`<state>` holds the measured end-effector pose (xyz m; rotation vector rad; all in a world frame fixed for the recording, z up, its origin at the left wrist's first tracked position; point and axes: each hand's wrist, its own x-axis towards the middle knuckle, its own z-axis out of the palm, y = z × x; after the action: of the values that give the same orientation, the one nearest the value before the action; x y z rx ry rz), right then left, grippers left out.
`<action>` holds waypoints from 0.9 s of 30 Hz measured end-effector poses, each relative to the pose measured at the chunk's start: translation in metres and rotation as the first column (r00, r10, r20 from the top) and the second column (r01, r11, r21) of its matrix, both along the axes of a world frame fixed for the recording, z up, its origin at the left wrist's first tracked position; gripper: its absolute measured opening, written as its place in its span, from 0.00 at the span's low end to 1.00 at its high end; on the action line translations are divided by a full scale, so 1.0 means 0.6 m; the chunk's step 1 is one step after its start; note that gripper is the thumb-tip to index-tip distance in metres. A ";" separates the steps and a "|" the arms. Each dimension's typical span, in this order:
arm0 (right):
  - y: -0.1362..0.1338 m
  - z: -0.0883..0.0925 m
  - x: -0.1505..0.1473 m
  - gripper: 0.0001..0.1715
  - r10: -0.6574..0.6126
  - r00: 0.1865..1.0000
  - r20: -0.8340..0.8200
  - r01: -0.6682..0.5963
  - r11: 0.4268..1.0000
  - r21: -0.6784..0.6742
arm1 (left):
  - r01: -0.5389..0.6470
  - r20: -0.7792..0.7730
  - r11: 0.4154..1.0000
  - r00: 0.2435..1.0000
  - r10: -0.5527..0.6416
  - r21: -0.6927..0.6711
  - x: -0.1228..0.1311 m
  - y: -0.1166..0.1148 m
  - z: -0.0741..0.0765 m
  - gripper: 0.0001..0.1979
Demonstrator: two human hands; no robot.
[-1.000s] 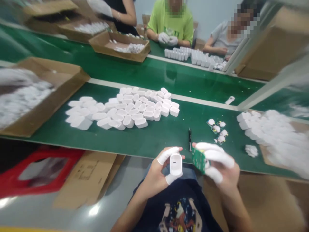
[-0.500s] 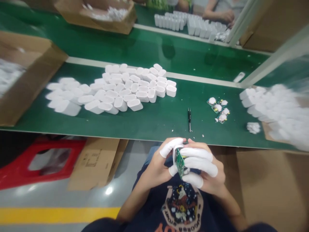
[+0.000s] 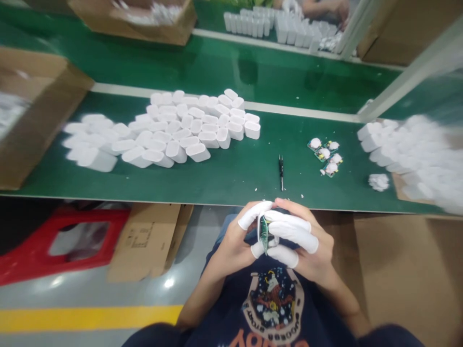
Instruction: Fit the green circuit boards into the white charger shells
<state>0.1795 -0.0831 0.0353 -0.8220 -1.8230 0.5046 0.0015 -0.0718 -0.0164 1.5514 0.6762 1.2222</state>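
My left hand (image 3: 239, 241), with white finger cots on thumb and forefinger, is closed around a white plastic housing (image 3: 259, 230) whose rim shows beside the board. My right hand (image 3: 307, 243) also wears white finger cots and grips a green circuit board (image 3: 265, 237), standing on edge against the housing's open side. The fingers hide most of the board's component side. Both hands are in front of my chest, just below the bench edge. Black-handled tweezers (image 3: 281, 172) lie on the bench ahead of them. Several small circuit boards with white parts (image 3: 323, 154) rest to the right.
Many white housings (image 3: 195, 126) stand grouped on the green bench (image 3: 231, 180). More white housings (image 3: 415, 149) are piled at the right, near a heap of small white parts (image 3: 378, 182). Cardboard boxes (image 3: 74, 91) stand left. Across the partition, another person's hand (image 3: 338, 9) is visible.
The circuit board has turned more edge-on and moved closer into the white housing. My hands have drawn slightly together, and the whole view has shifted a little.
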 end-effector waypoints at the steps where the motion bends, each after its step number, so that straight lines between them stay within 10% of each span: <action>1: -0.001 -0.001 0.000 0.26 -0.008 1.000 0.000 0.008 1.000 -0.002 | 0.005 -0.006 1.000 1.000 -0.005 0.003 0.001 0.001 0.000 0.32; 7: -0.011 -0.007 -0.002 0.28 -0.035 0.999 -0.030 0.026 0.962 -0.273 | -0.031 -0.053 0.998 0.998 0.033 0.052 0.006 0.004 -0.008 0.29; 13: -0.021 -0.006 -0.005 0.35 -0.099 0.975 -0.200 -0.062 0.741 -0.669 | -0.047 -0.185 0.980 0.979 0.084 0.192 0.004 0.005 -0.018 0.33; 22: -0.016 0.002 -0.014 0.28 -0.169 0.955 -0.245 -0.049 0.722 -0.690 | -0.069 -0.191 0.954 0.973 0.129 0.293 0.011 0.002 -0.008 0.31; 27: -0.011 -0.014 -0.001 0.25 -0.071 0.902 -0.426 -0.273 0.672 -0.688 | -0.047 -0.153 0.983 0.985 0.075 0.179 0.006 -0.001 -0.015 0.28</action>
<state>0.1788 -0.0899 0.0269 -1.0337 -1.2233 1.4526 0.0052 -0.0723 -0.0255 1.8001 0.7403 1.2394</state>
